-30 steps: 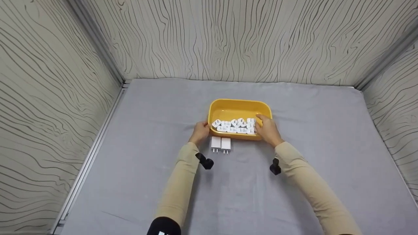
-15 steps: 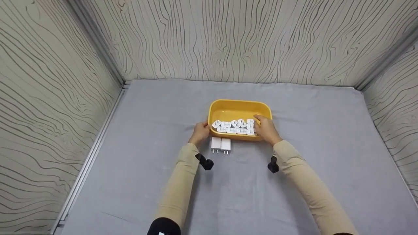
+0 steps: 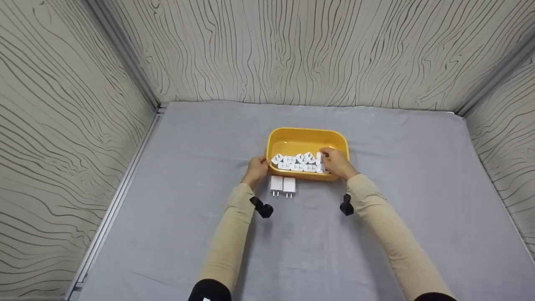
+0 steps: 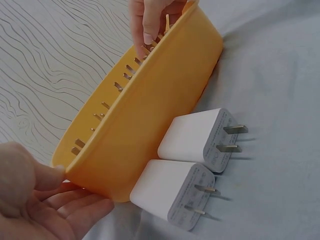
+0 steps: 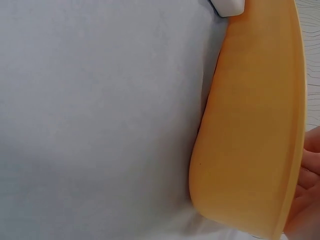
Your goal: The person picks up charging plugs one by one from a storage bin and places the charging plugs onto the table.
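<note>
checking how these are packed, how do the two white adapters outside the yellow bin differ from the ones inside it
Pose: the outside adapters lie flat, prongs pointing away from the yellow bin; the inside adapters have prongs up. Arrangement: the outside adapters sit aligned; several inside adapters are turned at angles. Both sets are white with paired prongs.

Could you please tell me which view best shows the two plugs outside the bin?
The left wrist view: both plugs appear large, with prongs and printed faces visible. The head view shows both, but small; the right wrist view catches only part of one.
</note>
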Demonstrator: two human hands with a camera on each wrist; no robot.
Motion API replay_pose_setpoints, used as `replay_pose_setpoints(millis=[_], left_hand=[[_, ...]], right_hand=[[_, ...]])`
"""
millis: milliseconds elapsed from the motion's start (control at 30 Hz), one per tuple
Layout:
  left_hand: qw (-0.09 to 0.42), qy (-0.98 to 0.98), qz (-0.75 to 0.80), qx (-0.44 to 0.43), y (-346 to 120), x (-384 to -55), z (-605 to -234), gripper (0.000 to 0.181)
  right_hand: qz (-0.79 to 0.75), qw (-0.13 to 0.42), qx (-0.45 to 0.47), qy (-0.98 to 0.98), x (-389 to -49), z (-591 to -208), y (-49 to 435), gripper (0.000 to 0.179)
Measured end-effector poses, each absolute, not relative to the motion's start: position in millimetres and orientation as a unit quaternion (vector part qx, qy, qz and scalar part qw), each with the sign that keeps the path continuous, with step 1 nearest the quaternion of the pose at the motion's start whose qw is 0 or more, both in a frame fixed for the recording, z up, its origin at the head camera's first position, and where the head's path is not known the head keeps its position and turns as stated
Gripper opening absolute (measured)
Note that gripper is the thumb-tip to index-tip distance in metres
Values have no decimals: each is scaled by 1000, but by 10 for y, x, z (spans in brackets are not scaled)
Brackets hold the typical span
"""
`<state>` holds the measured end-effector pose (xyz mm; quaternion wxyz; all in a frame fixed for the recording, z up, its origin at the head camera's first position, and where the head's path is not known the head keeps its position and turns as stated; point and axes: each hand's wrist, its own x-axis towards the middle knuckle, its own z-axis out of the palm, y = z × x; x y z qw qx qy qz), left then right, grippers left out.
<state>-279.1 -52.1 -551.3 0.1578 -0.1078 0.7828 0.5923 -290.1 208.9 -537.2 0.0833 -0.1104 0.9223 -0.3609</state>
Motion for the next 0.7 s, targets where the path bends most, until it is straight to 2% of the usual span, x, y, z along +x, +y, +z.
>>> replay_pose_setpoints(millis=[67,200,700], left_hand=[[155,783,593,-104,-523,-2715,-5397,39],[154,785,591,-100,-533,-2665,-5317,39],[164,772,604,-107,-542,-2672,-5328,40]], right_hand=[[-351,108,-95,925,-2885,-5289,2029,43],[-320,124,-91,935,-2911,-5266,1990,43],[-298,131,-110,939,-2952,-5237,2003,41]])
